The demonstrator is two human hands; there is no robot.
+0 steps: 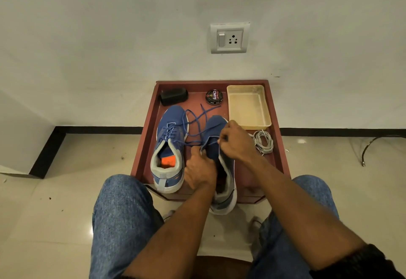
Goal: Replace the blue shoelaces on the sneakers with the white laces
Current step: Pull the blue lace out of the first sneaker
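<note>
Two blue sneakers stand on a low red-brown table [145, 147]. The left sneaker [169, 147] is still laced in blue, its lace ends loose. The right sneaker [216, 129] lies under my hands, its heel hanging over the table's front edge. My left hand [201, 170] grips that shoe at its collar. My right hand [236, 139] pinches the blue lace [197, 120] at the eyelets; the lace trails away toward the table's back. A coil of white laces [263, 141] lies just right of my right hand.
At the table's back are a black brush [173, 96], a round polish tin [214, 97] and a cream plastic tray [248, 105]. A wall socket [229, 38] is above. A cable [373, 144] lies on the floor at the right. My knees flank the table.
</note>
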